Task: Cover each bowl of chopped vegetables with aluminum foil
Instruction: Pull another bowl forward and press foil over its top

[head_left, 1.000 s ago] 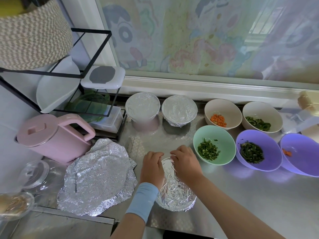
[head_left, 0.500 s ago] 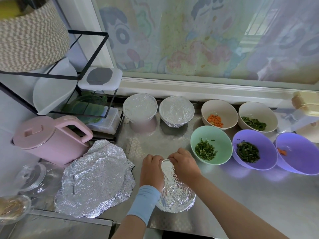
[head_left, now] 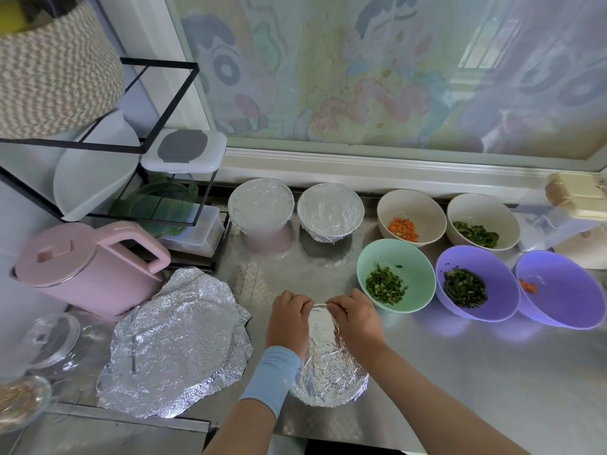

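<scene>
A bowl wrapped in crinkled foil (head_left: 328,372) sits at the counter's front edge. My left hand (head_left: 287,320) and my right hand (head_left: 356,318) both curl over its far rim, fingers pinching the foil edge there. Two foil-covered bowls (head_left: 261,205) (head_left: 330,210) stand at the back. Uncovered bowls sit to the right: a beige one with carrot cubes (head_left: 410,216), a beige one with greens (head_left: 483,221), a mint one with chopped greens (head_left: 395,274), a purple one with greens (head_left: 476,284) and a purple one with a little carrot (head_left: 558,287).
A stack of loose foil sheets (head_left: 174,343) lies left of the hands. A pink jug (head_left: 88,270) and a black wire rack (head_left: 157,178) with containers stand at the left. A glass lid (head_left: 52,343) is at the front left. A window sill runs behind.
Both hands have stayed on the far rim of the front bowl, fingertips drawing closer together on the foil edge. The view has shifted slightly.
</scene>
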Demonstrator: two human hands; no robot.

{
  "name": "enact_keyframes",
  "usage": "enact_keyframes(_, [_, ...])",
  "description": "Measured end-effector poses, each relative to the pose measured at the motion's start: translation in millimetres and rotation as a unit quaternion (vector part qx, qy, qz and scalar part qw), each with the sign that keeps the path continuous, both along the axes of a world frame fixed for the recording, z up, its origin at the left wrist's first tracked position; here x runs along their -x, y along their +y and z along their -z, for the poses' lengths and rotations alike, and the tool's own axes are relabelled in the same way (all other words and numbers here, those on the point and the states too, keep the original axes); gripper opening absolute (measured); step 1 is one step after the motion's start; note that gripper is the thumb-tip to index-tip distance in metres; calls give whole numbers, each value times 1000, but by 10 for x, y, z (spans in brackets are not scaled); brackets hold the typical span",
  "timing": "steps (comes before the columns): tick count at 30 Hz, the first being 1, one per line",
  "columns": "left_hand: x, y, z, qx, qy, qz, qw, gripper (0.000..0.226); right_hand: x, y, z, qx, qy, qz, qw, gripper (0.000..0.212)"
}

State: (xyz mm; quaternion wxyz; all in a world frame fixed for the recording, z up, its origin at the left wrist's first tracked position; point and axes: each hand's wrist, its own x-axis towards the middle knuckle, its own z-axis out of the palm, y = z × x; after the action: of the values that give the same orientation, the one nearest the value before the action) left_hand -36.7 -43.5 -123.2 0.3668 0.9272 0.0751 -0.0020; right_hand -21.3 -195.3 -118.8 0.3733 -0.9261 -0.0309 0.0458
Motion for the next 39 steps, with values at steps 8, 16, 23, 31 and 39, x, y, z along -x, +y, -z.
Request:
enact_keyframes(8, [107, 181, -6, -34, 13, -108, 993, 20, -191, 162, -29, 22, -23, -57, 998, 19])
enact_keyframes(16, [-99, 64, -133, -18, 5, -4, 1000, 22, -123, 160, 31, 29, -16, -4, 999, 19])
enact_keyframes(23, [-61, 66, -119, 20, 25, -72, 997, 16, -167, 156, 30, 41, -19, -66, 997, 20])
enact_keyframes(31, [47, 95, -81, -7, 10, -55, 998, 26, -72, 150, 89, 24, -27, 2, 999, 19])
enact_keyframes(39, [57, 87, -138, -49, 34, -65, 996, 33, -100, 130, 62, 26, -8, -29, 999, 21])
